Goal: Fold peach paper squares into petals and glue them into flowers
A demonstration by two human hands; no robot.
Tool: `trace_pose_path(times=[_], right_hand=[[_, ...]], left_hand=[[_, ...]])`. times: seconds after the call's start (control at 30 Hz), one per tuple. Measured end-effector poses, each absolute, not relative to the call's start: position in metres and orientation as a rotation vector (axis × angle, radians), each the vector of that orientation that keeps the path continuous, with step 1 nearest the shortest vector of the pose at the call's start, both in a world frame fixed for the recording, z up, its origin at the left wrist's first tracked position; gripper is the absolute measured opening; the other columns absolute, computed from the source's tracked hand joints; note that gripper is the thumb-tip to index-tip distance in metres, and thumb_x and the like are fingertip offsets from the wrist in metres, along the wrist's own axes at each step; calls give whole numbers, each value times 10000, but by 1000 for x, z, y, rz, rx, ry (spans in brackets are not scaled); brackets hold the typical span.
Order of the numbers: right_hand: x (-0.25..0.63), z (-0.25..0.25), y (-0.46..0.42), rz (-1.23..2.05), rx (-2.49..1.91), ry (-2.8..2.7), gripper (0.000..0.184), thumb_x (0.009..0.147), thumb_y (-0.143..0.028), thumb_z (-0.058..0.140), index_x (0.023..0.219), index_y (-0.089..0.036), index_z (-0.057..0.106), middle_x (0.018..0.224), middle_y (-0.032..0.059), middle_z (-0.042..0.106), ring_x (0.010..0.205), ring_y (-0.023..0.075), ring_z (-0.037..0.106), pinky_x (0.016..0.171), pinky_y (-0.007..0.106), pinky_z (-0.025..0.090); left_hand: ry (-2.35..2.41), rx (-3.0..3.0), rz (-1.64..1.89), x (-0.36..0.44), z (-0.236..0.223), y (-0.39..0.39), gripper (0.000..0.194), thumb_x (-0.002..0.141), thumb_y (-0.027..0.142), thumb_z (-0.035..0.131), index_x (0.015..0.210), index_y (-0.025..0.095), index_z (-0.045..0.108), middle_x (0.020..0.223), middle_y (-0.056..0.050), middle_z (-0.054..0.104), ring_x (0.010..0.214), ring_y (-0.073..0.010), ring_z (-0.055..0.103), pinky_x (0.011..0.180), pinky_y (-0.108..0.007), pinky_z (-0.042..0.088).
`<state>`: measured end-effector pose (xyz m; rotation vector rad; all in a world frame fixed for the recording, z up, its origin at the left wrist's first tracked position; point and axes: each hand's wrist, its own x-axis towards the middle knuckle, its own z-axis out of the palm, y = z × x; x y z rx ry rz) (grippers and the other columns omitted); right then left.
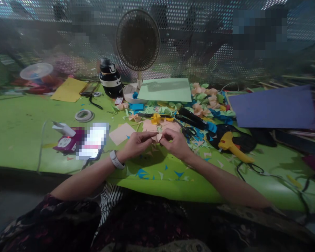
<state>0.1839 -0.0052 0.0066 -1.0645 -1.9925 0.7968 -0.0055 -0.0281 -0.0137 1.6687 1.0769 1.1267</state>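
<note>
A green desk runs across the view, dim light over it, a perforated screen behind. At the front edge's middle, both hands hold a folded peach paper just above the surface: the left hand pinches one side between thumb and fingers, the right hand pinches the other. Blue and green scraps litter the desk around and below them. Toward the left edge lie a lit phone, a purple power strip and a tape roll. Along the back edge stand a black bottle and a round fan, with paper flowers heaped farther right. Toward the right edge are a yellow glue gun and a purple sheet.
</note>
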Motion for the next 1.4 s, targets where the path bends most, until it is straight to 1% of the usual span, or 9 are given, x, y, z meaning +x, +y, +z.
trace_pose_path(times=[0.13, 0.27, 0.33, 0.43, 0.53, 0.83, 1.13, 1.27, 1.4], right_hand=[[188, 3, -1, 687, -1067, -2038, 87, 765, -248, 569, 684, -216, 559, 632, -12, 594, 588, 141, 513, 594, 279, 399], [191, -1, 4, 638, -1025, -2082, 57, 798, -247, 578, 753, -215, 593, 729, 16, 640, 647, 164, 557, 628, 300, 427], [191, -3, 5, 574, -975, -2088, 58, 797, -219, 583, 840, -212, 621, 808, 39, 658, 719, 188, 589, 674, 319, 461], [192, -6, 6, 477, -867, -2116, 178, 816, -171, 571, 969, -217, 650, 914, 68, 671, 849, 221, 621, 764, 358, 499], [193, -8, 8, 410, -755, -2146, 193, 865, -160, 554, 998, -236, 672, 968, 67, 681, 932, 225, 632, 836, 385, 513], [196, -6, 10, 172, -595, -2156, 202, 895, -158, 586, 993, -256, 733, 955, 55, 691, 938, 217, 639, 840, 408, 536], [199, -7, 6, -183, -511, -2380, 322, 921, -161, 544, 1205, -181, 693, 1207, 114, 715, 1174, 270, 628, 983, 479, 527], [196, -10, 5, -269, -496, -2454, 385, 942, -162, 492, 1297, -120, 636, 1313, 162, 664, 1271, 278, 588, 1030, 487, 519], [194, -16, 7, -316, -497, -2499, 453, 951, -188, 454, 1361, -35, 566, 1389, 219, 589, 1344, 302, 527, 1075, 505, 492]], left_hand=[[1092, 1604, 1096, -8, -12, -26, 340, 829, 191, 590, 1130, 179, 747, 1059, -74, 776, 796, -153, 722, 730, -294, 604], [1050, 1527, 1079, -9, -11, -23, 354, 816, 164, 597, 1137, 176, 746, 974, -67, 785, 796, -150, 719, 756, -294, 604], [1042, 1523, 1072, -9, -11, -22, 342, 816, 171, 619, 1133, 186, 748, 992, -71, 782, 827, -162, 722, 784, -316, 605], [1020, 1517, 1073, -9, -11, -21, 339, 830, 219, 658, 1157, 180, 738, 1103, -98, 759, 912, -193, 721, 841, -351, 598], [967, 1470, 1060, -10, -9, -22, 365, 847, 265, 674, 1193, 155, 716, 1208, -131, 719, 975, -207, 714, 882, -365, 589], [886, 1313, 1041, -11, -7, -23, 412, 844, 196, 677, 1255, 169, 670, 1185, -106, 729, 905, -152, 726, 932, -368, 578], [872, 1178, 1093, -11, -9, -22, 407, 821, 244, 712, 1218, 153, 693, 1047, -81, 755, 799, -111, 694, 870, -317, 576], [887, 1106, 1111, -12, -9, -22, 481, 807, 252, 726, 1270, 140, 661, 816, -20, 736, 692, -79, 654, 827, -281, 573], [895, 1018, 1138, -12, -7, -21, 489, 754, 270, 768, 1216, 130, 695, 835, -24, 742, 671, -80, 655, 820, -292, 585]])
